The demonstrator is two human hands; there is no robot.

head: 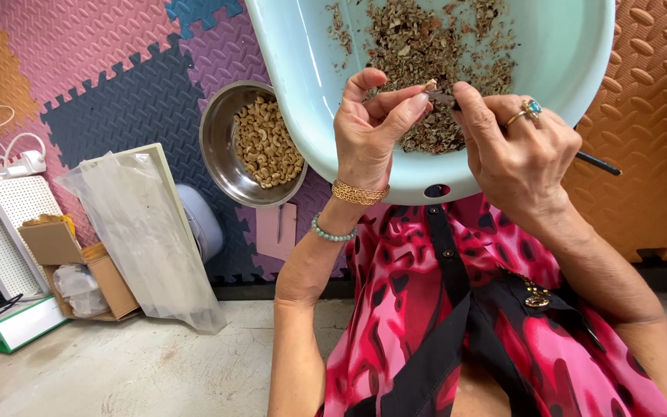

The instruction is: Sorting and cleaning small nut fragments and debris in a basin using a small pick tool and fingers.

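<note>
My left hand (370, 131) pinches a small pale nut (429, 85) between thumb and fingers, over a pale green plastic basin (573, 62) filled with brown shell scraps (434, 46). My right hand (515, 143), wearing a ring with a blue stone, grips a thin dark tool (600, 163) whose tip touches the nut. Both hands meet above the basin's near rim. The basin rests on my lap, against the pink and black dress.
A steel bowl (218, 143) of peeled pale nuts (268, 143) sits left of the basin on coloured foam floor mats. Farther left lie a clear plastic bag (144, 232), cardboard boxes (79, 266), a white perforated panel (5, 224) and cables. Bare concrete floor lies in front.
</note>
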